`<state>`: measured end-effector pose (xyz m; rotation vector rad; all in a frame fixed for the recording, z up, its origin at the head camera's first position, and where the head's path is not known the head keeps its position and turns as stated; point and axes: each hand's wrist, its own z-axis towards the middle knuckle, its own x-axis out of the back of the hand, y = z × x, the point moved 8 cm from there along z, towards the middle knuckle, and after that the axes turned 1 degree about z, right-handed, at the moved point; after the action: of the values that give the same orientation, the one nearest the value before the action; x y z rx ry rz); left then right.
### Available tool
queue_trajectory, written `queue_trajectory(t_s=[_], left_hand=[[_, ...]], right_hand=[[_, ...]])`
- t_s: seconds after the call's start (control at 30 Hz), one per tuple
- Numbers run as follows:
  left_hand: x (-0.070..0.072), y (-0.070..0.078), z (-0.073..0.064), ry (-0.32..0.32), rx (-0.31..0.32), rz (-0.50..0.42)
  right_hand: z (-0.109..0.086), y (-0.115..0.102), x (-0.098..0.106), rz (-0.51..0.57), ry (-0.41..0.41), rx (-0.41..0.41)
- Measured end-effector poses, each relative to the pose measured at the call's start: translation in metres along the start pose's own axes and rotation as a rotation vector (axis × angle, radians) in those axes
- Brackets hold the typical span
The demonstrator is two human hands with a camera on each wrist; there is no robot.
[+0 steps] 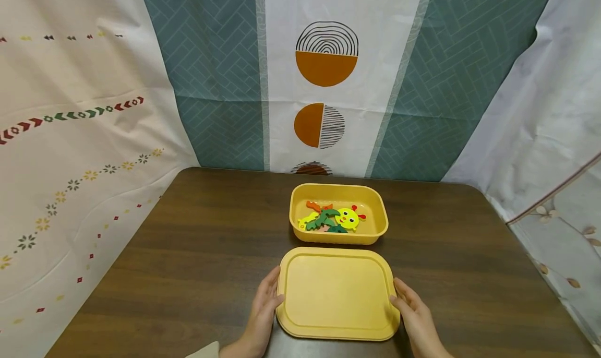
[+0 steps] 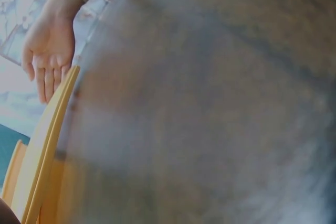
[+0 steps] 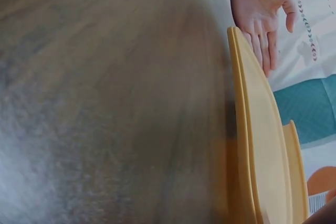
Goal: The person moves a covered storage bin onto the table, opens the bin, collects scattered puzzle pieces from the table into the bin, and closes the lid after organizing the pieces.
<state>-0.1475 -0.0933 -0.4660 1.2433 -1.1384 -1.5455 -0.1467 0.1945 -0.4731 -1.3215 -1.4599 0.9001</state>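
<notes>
A yellow rectangular lid point(image 1: 338, 295) with rounded corners lies flat at the near middle of the brown table. My left hand point(image 1: 264, 311) is at its left edge and my right hand point(image 1: 415, 316) at its right edge, thumbs toward the rim. Straight fingers show on the right hand point(image 2: 51, 45) in the left wrist view, and on the left hand point(image 3: 260, 14) in the right wrist view. Just beyond the lid stands an uncovered yellow box point(image 1: 338, 238). Inside it are a yellow smiling-face piece point(image 1: 346, 218), a green piece point(image 1: 321, 220) and an orange piece point(image 1: 319, 206).
The brown wooden table point(image 1: 197, 253) extends to both sides of the box and lid. Behind it hangs a patterned teal and white cloth point(image 1: 220, 86). White patterned cloths point(image 1: 84, 191) flank the table at left and right.
</notes>
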Motion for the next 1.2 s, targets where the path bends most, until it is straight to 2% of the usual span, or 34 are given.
queue_trajectory(t_s=[0.23, 0.43, 0.6, 0.9, 1.2], left_hand=[[-0.002, 0.014, 0.004, -0.038, -0.082, -0.008], [-0.005, 0.029, 0.013, -0.077, -0.149, -0.030], [-0.006, 0.037, 0.021, -0.081, -0.196, -0.039], [-0.009, 0.033, 0.037, -0.057, -0.134, -0.041], [-0.009, 0.029, 0.052, -0.027, -0.093, -0.025]], right_hand=[[-0.004, -0.013, 0.002, 0.014, 0.010, 0.051], [-0.004, -0.021, 0.007, 0.000, 0.042, 0.072], [0.000, -0.026, 0.012, -0.001, 0.057, 0.096], [0.007, -0.038, 0.017, 0.003, 0.093, 0.155], [0.018, -0.042, 0.017, -0.001, 0.093, 0.174]])
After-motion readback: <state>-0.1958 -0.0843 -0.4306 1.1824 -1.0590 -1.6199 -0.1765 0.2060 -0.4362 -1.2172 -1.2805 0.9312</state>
